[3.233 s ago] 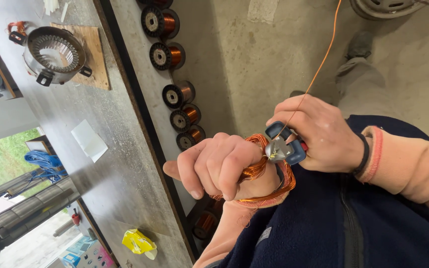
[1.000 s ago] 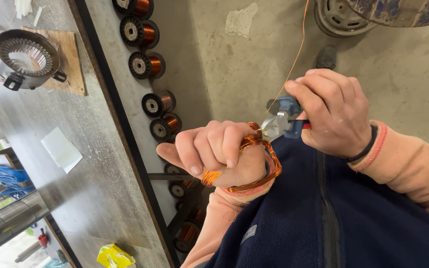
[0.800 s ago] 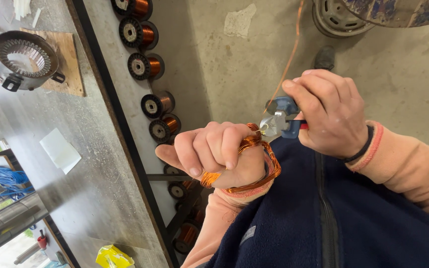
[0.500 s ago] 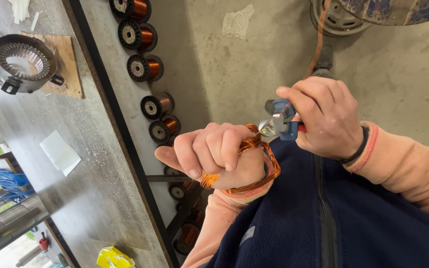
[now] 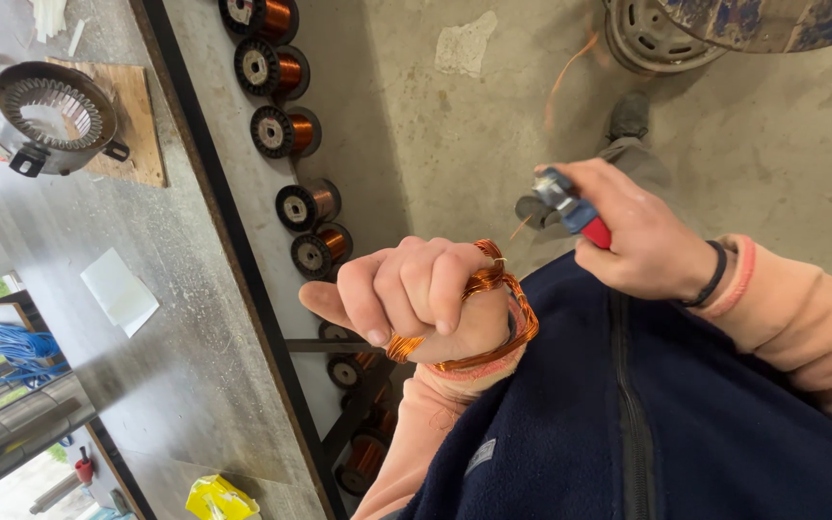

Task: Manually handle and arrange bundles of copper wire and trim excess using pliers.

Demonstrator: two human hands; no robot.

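My left hand (image 5: 416,294) is closed in a fist around a coil of copper wire (image 5: 517,323) that loops round the hand and wrist. A short wire end sticks out near the knuckles. My right hand (image 5: 642,241) grips wire cutters (image 5: 570,204) with blue and red handles, held a little to the right of the coil and apart from it. A thin copper strand (image 5: 570,67) shows blurred above the cutters, against the concrete floor.
A grey workbench (image 5: 146,327) runs along the left, bearing a motor stator (image 5: 48,117) on a wooden board and a white paper (image 5: 119,291). Several copper wire spools (image 5: 286,130) hang on a rack under its edge. A metal wheel rim (image 5: 662,34) lies on the floor.
My right hand with the cutters has drawn away to the right from the coil. The long strand no longer runs taut to the coil; it now swings loose and blurred.
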